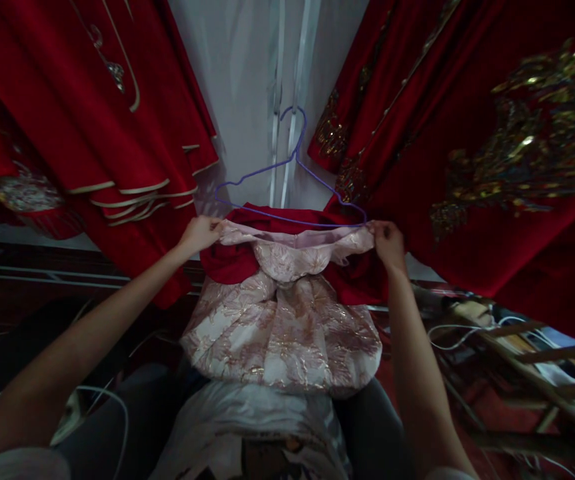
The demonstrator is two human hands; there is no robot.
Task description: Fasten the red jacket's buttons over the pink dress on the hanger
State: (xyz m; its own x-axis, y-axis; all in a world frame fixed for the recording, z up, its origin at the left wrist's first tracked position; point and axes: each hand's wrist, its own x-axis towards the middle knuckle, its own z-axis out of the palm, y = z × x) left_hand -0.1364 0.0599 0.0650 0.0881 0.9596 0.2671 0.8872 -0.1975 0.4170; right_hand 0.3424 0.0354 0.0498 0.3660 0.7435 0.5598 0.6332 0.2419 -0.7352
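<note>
A pink and white brocade dress with a shiny pattern and a puffed skirt spreads out in front of my body. My left hand pinches its off-shoulder top edge at the left end. At the right end, my right hand has its fingers closed on the same edge. Just beyond the neckline is a purple wire hanger, its hook up near a pale strip; the lower bar runs along the dress's top. Whether the hanger is inside the dress I cannot tell. Red cloth shows behind the dress.
Red garments with pale piping hang on the left. To the right hang red garments with gold sequins. A pale wall stands behind. At lower right is a wooden rack with items and white cables.
</note>
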